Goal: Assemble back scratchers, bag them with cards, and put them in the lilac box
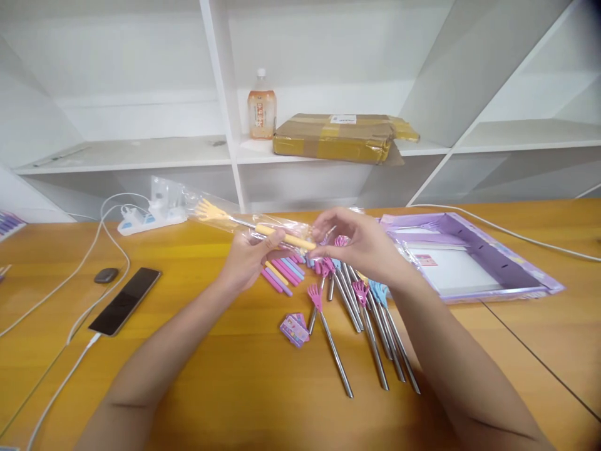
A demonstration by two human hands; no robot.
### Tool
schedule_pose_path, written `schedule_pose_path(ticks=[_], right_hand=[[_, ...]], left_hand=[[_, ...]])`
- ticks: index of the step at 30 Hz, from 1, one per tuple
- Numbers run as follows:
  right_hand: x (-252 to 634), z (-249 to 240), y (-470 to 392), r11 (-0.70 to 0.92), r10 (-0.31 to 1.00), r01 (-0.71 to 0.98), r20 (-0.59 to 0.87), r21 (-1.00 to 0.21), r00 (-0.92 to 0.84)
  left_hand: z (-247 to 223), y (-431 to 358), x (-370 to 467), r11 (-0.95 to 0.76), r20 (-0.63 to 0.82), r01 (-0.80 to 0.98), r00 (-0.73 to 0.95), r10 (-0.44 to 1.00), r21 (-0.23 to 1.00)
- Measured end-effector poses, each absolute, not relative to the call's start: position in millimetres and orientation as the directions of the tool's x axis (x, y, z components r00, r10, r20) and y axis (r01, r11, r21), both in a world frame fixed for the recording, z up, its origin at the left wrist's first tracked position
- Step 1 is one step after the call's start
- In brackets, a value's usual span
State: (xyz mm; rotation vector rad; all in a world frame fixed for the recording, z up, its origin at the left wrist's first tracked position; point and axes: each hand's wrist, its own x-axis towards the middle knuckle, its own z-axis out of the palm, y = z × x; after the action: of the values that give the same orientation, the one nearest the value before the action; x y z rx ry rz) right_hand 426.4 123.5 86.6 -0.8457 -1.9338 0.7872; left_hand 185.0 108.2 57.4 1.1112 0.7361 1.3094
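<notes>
A yellow back scratcher [213,211] with a metal rod and yellow handle lies inside a clear plastic bag [176,191]. My left hand [248,257] grips it through the bag near the handle. At the handle's right end, my right hand [354,244] has its thumb and fingers curved round the bag's end; what its fingertips pinch is too small to make out. Below on the table lie several metal rods with pink and blue hand-shaped heads [314,297], several coloured handle tubes [282,272] and a small pile of printed cards [295,330].
An open purple box [504,263] sits at the right. At the left are a phone [126,302], a black mouse-like object [106,275], white cables and a power strip [150,219]. A bottle [261,109] and a taped carton [333,134] stand on the shelf.
</notes>
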Motion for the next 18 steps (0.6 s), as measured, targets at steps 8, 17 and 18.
schedule_pose_path(ticks=[8,17,18], right_hand=[[406,67,120,0.826,0.549,0.386,0.742,-0.410,-0.385],[411,68,115,0.761,0.628,0.500,0.663,-0.414,-0.407],[414,70,116,0.754,0.646,0.479,0.642,-0.450,-0.413]], left_hand=[[56,106,189,-0.047,0.131,-0.318,0.249,0.960,0.947],[70,108,177,-0.110,0.165,-0.301,0.162,0.973,0.947],[70,108,176,-0.109,0.161,-0.310,0.150,0.975,0.945]])
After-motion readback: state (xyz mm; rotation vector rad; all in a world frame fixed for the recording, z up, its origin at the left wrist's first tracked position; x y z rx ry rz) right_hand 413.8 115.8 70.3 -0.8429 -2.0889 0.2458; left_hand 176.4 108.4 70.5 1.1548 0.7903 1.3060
